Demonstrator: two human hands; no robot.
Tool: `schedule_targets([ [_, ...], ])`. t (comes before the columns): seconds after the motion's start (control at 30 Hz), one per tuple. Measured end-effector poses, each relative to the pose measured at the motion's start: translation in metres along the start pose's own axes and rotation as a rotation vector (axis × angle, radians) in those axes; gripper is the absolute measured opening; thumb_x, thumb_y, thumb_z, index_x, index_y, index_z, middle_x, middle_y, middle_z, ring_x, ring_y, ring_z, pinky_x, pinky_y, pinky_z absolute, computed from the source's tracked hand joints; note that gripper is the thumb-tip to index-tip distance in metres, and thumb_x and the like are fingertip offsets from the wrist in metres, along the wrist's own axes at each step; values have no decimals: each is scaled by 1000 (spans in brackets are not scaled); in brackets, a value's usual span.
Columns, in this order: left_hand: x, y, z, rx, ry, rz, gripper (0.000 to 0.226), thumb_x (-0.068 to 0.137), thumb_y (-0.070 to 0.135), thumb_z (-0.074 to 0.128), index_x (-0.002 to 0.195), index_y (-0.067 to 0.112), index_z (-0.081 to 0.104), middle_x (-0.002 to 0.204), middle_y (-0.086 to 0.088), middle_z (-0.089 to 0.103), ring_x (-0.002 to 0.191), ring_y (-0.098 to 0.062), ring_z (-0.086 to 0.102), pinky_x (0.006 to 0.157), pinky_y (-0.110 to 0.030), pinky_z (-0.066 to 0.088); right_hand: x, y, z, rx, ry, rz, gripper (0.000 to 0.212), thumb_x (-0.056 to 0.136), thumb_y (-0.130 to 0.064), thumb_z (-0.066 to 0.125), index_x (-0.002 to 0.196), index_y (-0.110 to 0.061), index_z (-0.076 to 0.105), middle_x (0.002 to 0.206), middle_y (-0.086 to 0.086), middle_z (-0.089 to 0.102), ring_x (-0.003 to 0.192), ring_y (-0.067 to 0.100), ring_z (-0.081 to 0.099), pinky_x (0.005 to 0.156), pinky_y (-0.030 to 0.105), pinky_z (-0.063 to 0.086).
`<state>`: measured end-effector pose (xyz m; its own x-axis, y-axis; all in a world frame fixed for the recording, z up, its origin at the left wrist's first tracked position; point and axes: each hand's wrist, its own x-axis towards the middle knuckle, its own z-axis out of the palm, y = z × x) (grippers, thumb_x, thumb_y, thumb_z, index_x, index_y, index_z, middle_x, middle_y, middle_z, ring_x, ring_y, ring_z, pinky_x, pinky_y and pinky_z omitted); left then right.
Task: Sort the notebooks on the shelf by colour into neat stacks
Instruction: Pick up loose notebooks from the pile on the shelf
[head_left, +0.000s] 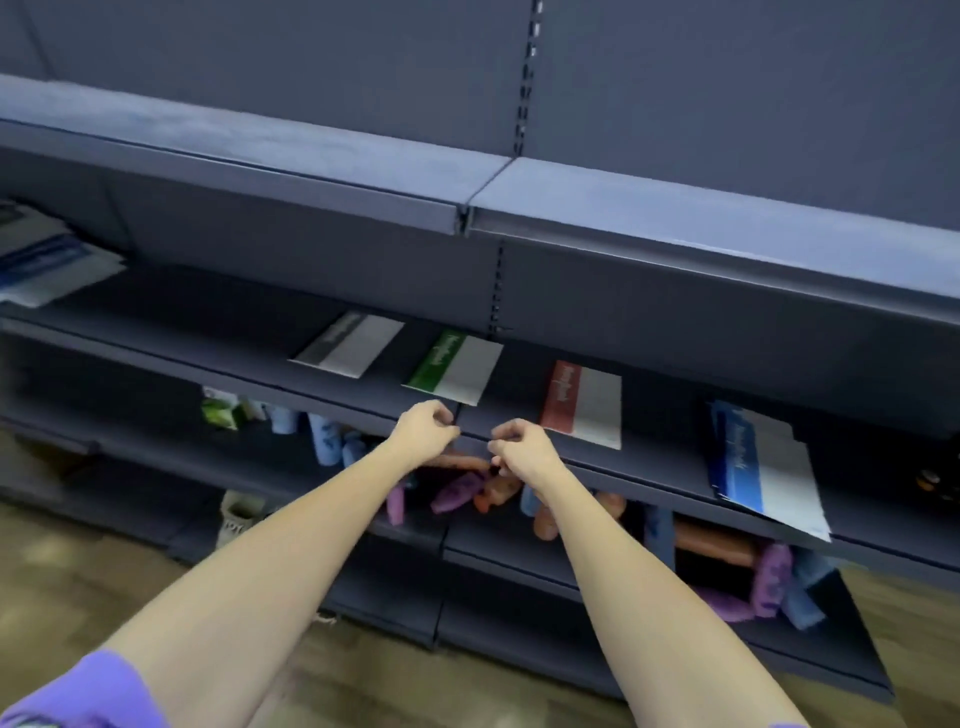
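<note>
On the dark middle shelf (649, 470) lie notebook stacks, each with a coloured band and a grey cover. A grey-banded notebook (349, 344) lies left of centre, a green one (456, 366) beside it, a red one (584, 404) further right. A blue stack (763, 465) at the right overhangs the shelf's front edge. More blue-and-white notebooks (47, 260) lie at the far left. My left hand (427, 430) and my right hand (519, 451) hover at the shelf's front edge below the green notebook, fingers curled, holding nothing that I can see.
An upper shelf (675, 218) juts out above the notebooks. The lower shelf (493, 551) holds several blue, purple and orange bottles lying and standing. A small green carton (221, 413) stands at its left. Wooden floor (62, 582) runs along the bottom left.
</note>
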<state>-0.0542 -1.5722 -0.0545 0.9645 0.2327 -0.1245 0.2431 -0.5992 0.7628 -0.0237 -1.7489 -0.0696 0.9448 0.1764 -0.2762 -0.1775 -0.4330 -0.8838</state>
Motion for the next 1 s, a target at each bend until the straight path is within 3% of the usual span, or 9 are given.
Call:
schedule_targets([
  [0.1,-11,-46,-48,-29,81,-33,16,89,20,69,102,12,67,91,0,64,99,-25,64,84,-30,47,0,-25,60,-16,-52,-31,8,95,-6,60,96,-14,58,71,2,61,49,9,57,55,26,47],
  [0.27,-31,-117,-118,-46,152,-81,14,92,23,66,103,14,65,98,-3,67,93,-22,63,82,-30,49,4,-52,150,-34,-92,-101,8,86,-21,68,91,-25,63,88,3,69,85,24,66,84,44,56],
  [0.4,-41,-155,-160,-103,168,-132,12,93,24,65,100,15,65,81,2,61,86,-23,64,74,-32,47,-5,-82,200,10,-134,-97,5,91,-17,65,95,-18,62,88,6,69,76,18,62,70,35,55],
  [0.5,-38,-178,-188,-133,183,-152,12,91,28,65,98,19,64,80,2,64,86,-23,68,75,-34,52,2,-102,234,5,-151,-125,3,90,-19,64,91,-20,61,92,7,72,75,18,62,76,40,56],
  [0.6,-29,-193,-215,-163,200,-155,16,91,28,64,101,15,65,80,0,65,76,-18,66,78,-35,54,12,-124,264,9,-173,-145,3,92,-19,62,94,-18,61,86,6,69,72,19,62,72,38,55],
  [0.73,-7,-220,-256,-165,230,-168,13,90,24,64,99,15,65,78,1,63,83,-22,64,76,-35,52,37,-148,311,3,-203,-171,4,90,-20,61,93,-18,62,91,7,69,76,20,63,72,38,56],
  [0.8,5,-236,-280,-190,252,-190,14,91,25,64,101,14,65,84,-4,66,81,-21,64,73,-33,52,52,-162,338,16,-195,-177,5,88,-21,61,92,-21,63,95,6,71,84,23,67,74,38,58],
  [0.9,22,-259,-320,-205,279,-231,15,93,24,63,103,12,65,89,-10,70,76,-19,63,65,-28,50,77,-188,382,77,-235,-162,7,92,-17,59,98,-16,62,86,6,69,74,20,62,67,36,53],
  [1.0,42,-288,-365,-120,283,-256,16,93,26,63,102,14,65,90,-10,71,81,-21,66,74,-33,54,103,-214,434,99,-263,-170,5,90,-21,60,95,-19,63,87,6,70,75,22,66,76,43,57],
])
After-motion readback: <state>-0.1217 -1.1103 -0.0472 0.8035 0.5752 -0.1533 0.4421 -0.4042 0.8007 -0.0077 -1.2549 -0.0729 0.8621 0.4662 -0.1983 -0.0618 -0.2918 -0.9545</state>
